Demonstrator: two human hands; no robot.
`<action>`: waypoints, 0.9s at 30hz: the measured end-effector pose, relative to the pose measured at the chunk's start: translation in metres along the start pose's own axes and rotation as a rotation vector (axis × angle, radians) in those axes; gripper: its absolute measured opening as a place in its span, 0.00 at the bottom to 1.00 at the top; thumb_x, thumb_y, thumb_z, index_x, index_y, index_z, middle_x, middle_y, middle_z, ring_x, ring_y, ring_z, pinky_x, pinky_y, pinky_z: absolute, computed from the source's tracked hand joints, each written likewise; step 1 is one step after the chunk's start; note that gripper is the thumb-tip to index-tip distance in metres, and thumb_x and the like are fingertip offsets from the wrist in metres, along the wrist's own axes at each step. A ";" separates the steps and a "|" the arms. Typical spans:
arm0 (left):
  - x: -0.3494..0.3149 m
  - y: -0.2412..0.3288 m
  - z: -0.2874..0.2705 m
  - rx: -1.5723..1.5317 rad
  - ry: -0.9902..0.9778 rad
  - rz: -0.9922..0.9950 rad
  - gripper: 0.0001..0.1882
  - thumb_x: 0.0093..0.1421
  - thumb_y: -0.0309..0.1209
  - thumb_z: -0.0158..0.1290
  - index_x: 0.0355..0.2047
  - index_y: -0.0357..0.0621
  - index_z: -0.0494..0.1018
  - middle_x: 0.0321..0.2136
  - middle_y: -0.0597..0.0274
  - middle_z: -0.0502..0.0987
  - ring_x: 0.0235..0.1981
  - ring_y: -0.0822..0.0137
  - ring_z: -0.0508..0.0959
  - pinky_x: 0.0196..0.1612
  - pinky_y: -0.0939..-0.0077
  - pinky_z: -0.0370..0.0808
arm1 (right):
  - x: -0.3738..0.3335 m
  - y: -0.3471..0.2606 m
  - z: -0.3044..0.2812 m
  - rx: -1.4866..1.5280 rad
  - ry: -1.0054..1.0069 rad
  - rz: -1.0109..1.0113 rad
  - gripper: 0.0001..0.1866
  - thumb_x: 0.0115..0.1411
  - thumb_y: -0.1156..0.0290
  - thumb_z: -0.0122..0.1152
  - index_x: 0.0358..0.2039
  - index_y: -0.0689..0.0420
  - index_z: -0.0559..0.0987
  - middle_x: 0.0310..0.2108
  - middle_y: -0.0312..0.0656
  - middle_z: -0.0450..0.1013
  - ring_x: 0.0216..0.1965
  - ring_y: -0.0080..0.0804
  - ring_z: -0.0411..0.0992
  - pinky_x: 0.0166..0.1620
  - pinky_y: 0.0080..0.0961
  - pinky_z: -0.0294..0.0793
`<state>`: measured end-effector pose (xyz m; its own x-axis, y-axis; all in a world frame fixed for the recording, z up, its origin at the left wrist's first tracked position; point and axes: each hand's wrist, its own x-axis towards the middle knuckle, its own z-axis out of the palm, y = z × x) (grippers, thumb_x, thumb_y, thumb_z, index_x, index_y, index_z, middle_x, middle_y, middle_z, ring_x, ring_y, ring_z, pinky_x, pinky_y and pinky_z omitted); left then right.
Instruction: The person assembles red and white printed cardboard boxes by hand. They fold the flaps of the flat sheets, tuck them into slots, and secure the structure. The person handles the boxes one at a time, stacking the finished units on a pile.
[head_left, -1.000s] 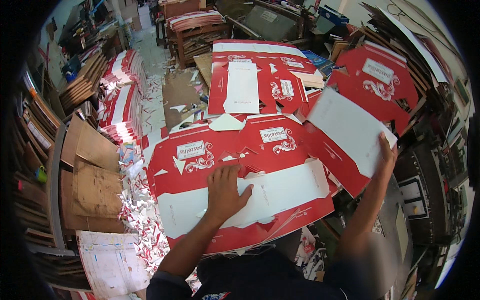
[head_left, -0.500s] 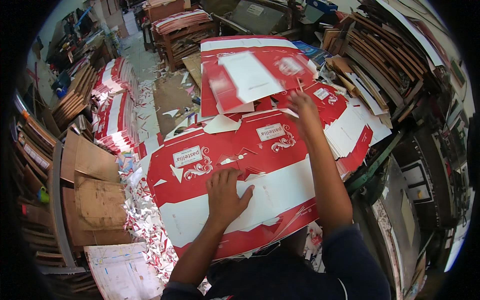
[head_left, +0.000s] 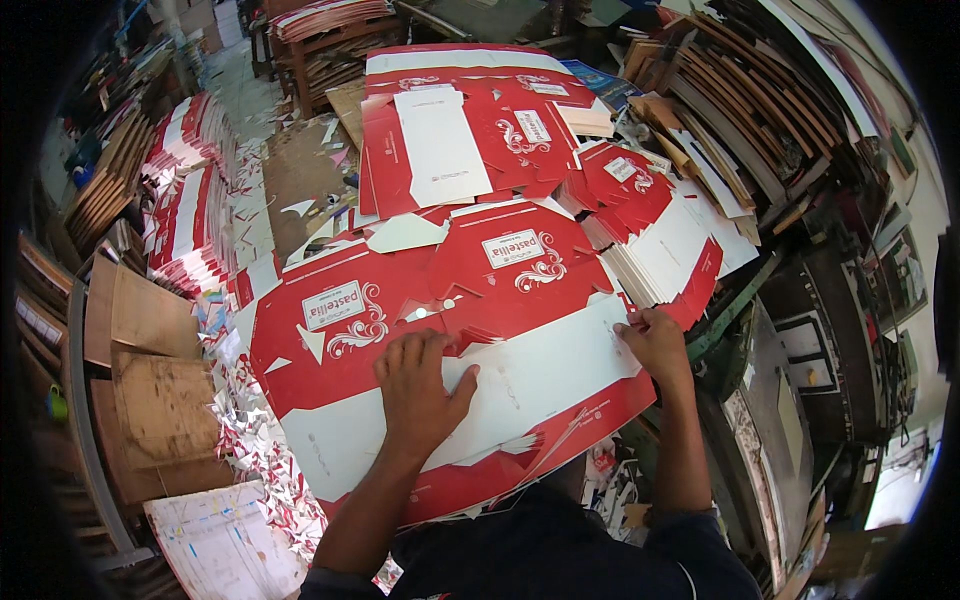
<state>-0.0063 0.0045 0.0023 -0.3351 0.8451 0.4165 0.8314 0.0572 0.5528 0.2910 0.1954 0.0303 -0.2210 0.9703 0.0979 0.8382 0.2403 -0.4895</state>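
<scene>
A large red and white printed cardboard sheet (head_left: 420,290) lies in front of me, with die-cut lines and loose offcuts on it. My left hand (head_left: 422,390) rests on its white band, fingers spread and nothing held. At the band's right end, my right hand (head_left: 655,345) has its fingers closed on the edge of the sheet. Beyond, a cut red and white carton blank (head_left: 440,150) lies flat on more printed sheets. Next to my right hand is a stack of cut blanks (head_left: 655,260), its layered edges showing.
Paper scraps (head_left: 265,450) cover the floor at the left. Stacks of red and white sheets (head_left: 190,220) stand farther left, near wooden boards (head_left: 165,400). Upright wooden dies (head_left: 760,100) fill the far right. Dark machinery (head_left: 770,400) stands close on the right.
My right hand has come back from the far sheets to the near sheet's right edge. The blurred carton blank beyond now lies still. My left hand remains on the sheet.
</scene>
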 end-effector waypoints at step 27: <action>-0.015 -0.010 0.011 0.206 -0.123 0.053 0.19 0.58 0.32 0.54 0.49 0.37 0.70 0.49 0.51 0.71 0.54 0.55 0.67 0.57 0.56 0.58 | -0.089 -0.123 -0.144 0.665 -0.098 -0.159 0.15 0.51 0.72 0.71 0.38 0.67 0.83 0.27 0.40 0.80 0.27 0.23 0.75 0.32 0.20 0.71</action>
<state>-0.0047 -0.0031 -0.0181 -0.2429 0.9073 0.3433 0.9235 0.1079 0.3682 0.2793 0.0828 0.2061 -0.3865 0.9101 0.1493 0.3147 0.2823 -0.9062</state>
